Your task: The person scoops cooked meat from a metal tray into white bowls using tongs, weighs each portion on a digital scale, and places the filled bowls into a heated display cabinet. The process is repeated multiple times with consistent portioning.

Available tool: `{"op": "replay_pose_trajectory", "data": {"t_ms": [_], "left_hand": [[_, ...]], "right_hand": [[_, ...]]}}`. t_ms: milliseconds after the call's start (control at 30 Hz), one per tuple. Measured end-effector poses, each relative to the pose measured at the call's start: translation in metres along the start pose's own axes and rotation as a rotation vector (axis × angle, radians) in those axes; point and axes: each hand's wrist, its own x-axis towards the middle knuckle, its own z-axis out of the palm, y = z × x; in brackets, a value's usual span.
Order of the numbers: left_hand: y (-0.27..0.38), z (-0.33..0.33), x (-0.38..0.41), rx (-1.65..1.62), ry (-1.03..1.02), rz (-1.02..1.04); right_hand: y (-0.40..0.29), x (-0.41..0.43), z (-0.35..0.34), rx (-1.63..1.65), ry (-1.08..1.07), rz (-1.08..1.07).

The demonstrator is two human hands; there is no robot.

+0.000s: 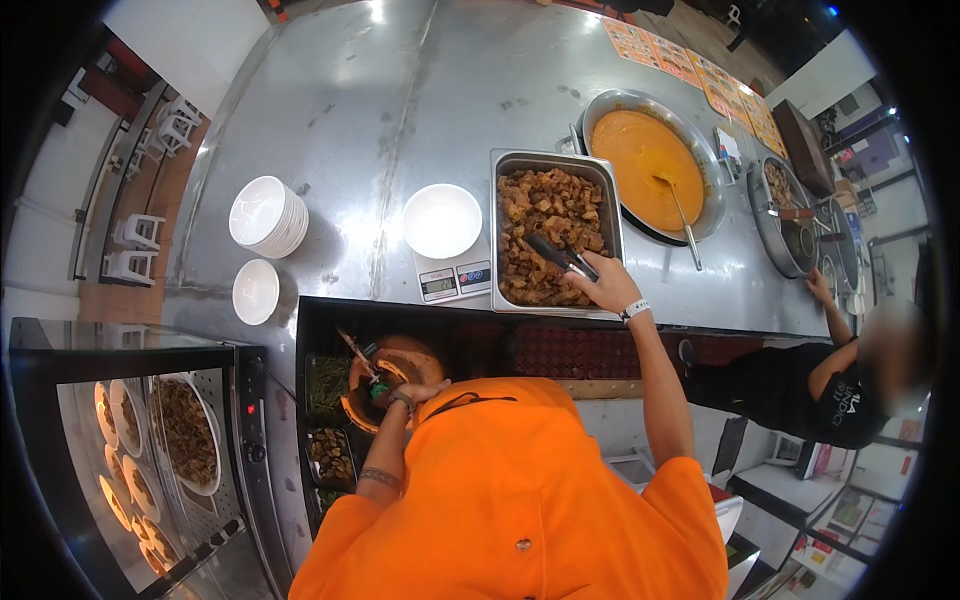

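Observation:
My right hand point(609, 285) grips a pair of metal tongs point(582, 265) with black tips. Those tips reach into browned chunks of cooked meat point(551, 217) that fill a rectangular steel pan point(616, 225). Left of this pan, a white bowl point(442, 220) sits on a digital kitchen scale point(456, 282) with a lit display. No food shows inside the bowl. Down at my waist, my left hand point(421, 391) rests against my orange shirt point(510, 465); its fingers are partly hidden.
A stack of white bowls point(264, 217) and a single bowl point(256, 291) stand left. Beyond the meat pan is a large basin of orange sauce point(645, 165) with a ladle point(681, 217). Another person point(795, 382) stands right. A glass food warmer point(157, 450) holds filled plates at lower left.

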Motion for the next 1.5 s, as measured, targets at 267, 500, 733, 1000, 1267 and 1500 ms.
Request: {"op": "replay_pose_trajectory", "data": {"t_ms": [267, 500, 733, 1000, 1267, 1500], "left_hand": [[-0.009, -0.001, 0.0, -0.007, 0.006, 0.041], [-0.018, -0.004, 0.0, -0.015, 0.025, 0.079], [-0.032, -0.007, -0.003, -0.009, 0.058, 0.134], [-0.048, -0.003, -0.008, 0.214, 0.247, 0.36], [0.1, -0.006, -0.115, 0.099, 0.772, 1.146], [0.15, 0.017, -0.089, 0.623, 1.016, 0.859]], "right_hand": [[-0.02, 0.002, -0.005, -0.009, 0.143, -0.003], [-0.078, 0.043, 0.002, 0.081, 0.13, -0.139], [-0.11, 0.091, 0.049, -0.056, 0.06, -0.128], [-0.119, 0.104, 0.063, -0.012, 0.018, -0.164], [-0.106, 0.104, 0.056, 0.05, 0.077, -0.166], [-0.108, 0.1, 0.055, 0.044, 0.067, -0.168]]}}
